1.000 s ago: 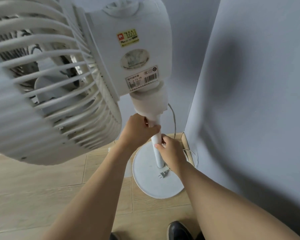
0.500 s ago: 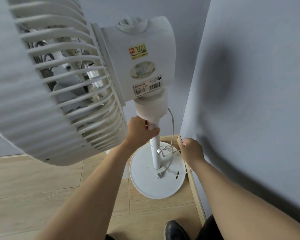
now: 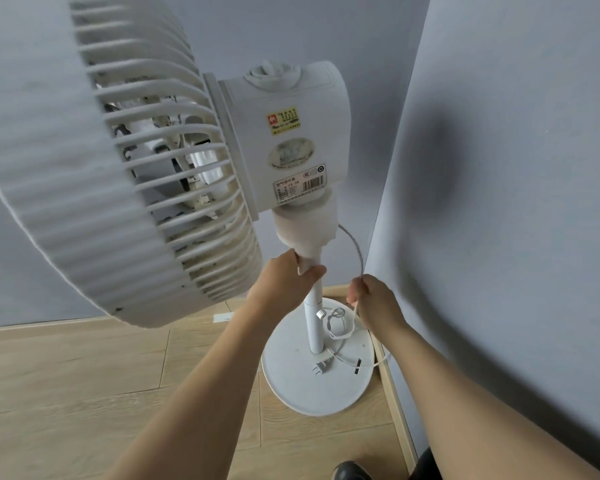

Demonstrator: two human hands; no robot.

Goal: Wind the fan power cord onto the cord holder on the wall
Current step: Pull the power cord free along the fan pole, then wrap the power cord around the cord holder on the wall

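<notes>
A white pedestal fan stands in a room corner, its grille filling the upper left. My left hand grips the top of the fan's pole, just under the neck. A thin grey power cord leaves the neck and curves down into my right hand, which is closed on it. Below that hand the cord lies in loose loops on the round base, with its plug resting beside the pole. No cord holder is visible on the walls.
Grey walls meet behind the fan, and the right wall stands close to my right arm. A wooden baseboard runs along it. Light wood flooring spreads to the left. A dark shoe shows at the bottom edge.
My right hand left the pole, went to the wall's base, then rose and closed on the hanging cord. The cord came loose onto the base. The view tilted down.
</notes>
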